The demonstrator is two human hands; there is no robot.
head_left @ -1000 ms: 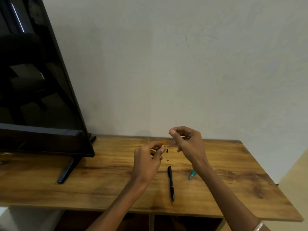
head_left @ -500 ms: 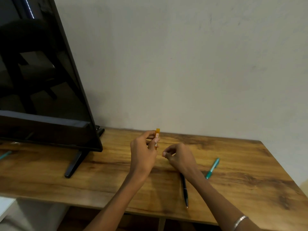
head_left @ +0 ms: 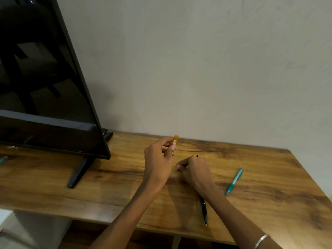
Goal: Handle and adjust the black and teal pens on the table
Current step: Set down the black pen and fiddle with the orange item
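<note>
Near desk (head_left: 269, 209) front edge: black pen (head_left: 203, 209) partly under right wrist. Right hand (head_left: 195, 172) pinching small item, possibly pen part. Left hand (head_left: 158, 159) gripping orange piece (head_left: 175, 139). Teal pen (head_left: 234, 181) lies free toward right edge. Monitor (head_left: 45, 87) at left.

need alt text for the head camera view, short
Over a wooden table, the left hand holds up a small orange piece while the right hand pinches something small. A black pen and teal pen lie nearby; a dark TV stands left.

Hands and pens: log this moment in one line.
left hand: holds orange piece | right hand: curled, low over table | black pen, teal pen: lying untouched
</note>
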